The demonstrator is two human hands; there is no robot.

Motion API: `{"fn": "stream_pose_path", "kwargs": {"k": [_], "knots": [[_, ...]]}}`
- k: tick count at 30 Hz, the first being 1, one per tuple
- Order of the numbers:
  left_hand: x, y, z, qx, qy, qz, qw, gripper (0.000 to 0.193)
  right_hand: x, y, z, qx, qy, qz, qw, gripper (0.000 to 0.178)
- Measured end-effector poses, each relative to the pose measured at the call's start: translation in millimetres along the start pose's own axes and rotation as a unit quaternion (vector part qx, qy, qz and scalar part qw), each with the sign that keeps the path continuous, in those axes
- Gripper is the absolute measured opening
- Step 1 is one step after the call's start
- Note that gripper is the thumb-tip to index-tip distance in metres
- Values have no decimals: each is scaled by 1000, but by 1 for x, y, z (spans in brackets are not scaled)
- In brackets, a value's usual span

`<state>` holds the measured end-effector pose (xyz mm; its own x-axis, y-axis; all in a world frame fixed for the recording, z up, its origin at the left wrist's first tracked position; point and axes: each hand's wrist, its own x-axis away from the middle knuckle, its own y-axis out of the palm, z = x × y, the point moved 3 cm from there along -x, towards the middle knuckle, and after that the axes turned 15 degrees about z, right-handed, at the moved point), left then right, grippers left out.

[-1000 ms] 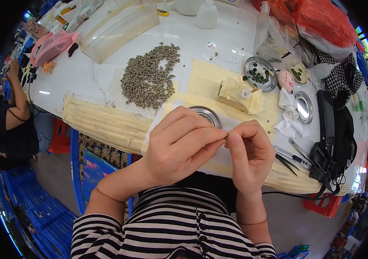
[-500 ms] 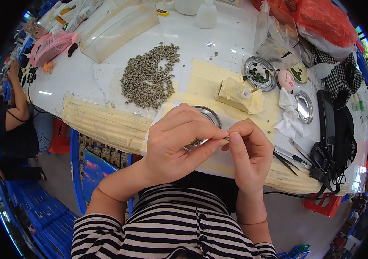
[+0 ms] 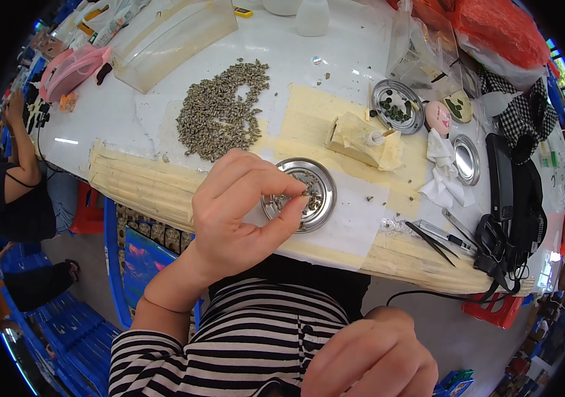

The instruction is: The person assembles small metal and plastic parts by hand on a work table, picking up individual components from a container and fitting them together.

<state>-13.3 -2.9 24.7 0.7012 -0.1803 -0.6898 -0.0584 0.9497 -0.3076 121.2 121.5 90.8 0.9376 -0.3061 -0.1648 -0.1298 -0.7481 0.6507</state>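
We find the left hand [image 3: 246,212] with thumb and forefinger pinched together, apparently on a small metal piece [image 3: 307,192], too tiny for us to read its long axis. Just below and around that pinch lies the shallow dish [image 3: 330,190], round and so without a long axis; the left hand is clearly the nearer one. The right hand [image 3: 374,360] is well apart, toward the body and to the right of the pinch, its fingers curled; their inner side is hidden, so we cannot tell whether it grasps anything.

From the left, well beyond the pinch, we see a pink mesh pouch [image 3: 74,73], soft and rounded, then a clear plastic tray [image 3: 176,43] with a straight wall. Nearer, to the left of the pinch and farther from the body, spreads a heap of small metal pieces [image 3: 213,119], grainy and dull silver. The dish itself is smooth, shiny metal with a ringed rim, and more small pieces lie in it. To its right a white sheet [image 3: 352,228] lies flat. Farther out, right of the pinch, stands a block wrapped in wrinkled, pale yellow tape [image 3: 355,147]; farther right lie black, pointed tweezers [image 3: 431,243], slim and dark.
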Motion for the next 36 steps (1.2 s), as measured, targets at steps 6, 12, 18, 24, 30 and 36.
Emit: {"fn": "stream_pose_path", "kwargs": {"k": [6, 12, 18, 24, 30, 36], "knots": [[4, -1, 2, -49, 22, 16, 998, 18, -29, 14, 21, -31, -228, -62, 971, 16], [4, -9, -4, -92, 8, -36, 995, 19, -29, -4, 23, -2, -313, -109, 943, 16], [-8, -13, 5, -169, -15, -114, 979, 14, -27, 20, 20, 45, -301, -48, 951, 17], [-1, -25, -4, -180, -61, -76, 979, 16, -37, -28, 23, 36, -282, -232, 930, 27], [-18, -57, -29, -240, -70, -2, 968, 14, -19, -56, 18, 297, -167, -141, 929, 21], [-18, -59, -35, -248, -78, -3, 966, 13, -17, -72, 26, 362, -132, -181, 905, 29]]}}
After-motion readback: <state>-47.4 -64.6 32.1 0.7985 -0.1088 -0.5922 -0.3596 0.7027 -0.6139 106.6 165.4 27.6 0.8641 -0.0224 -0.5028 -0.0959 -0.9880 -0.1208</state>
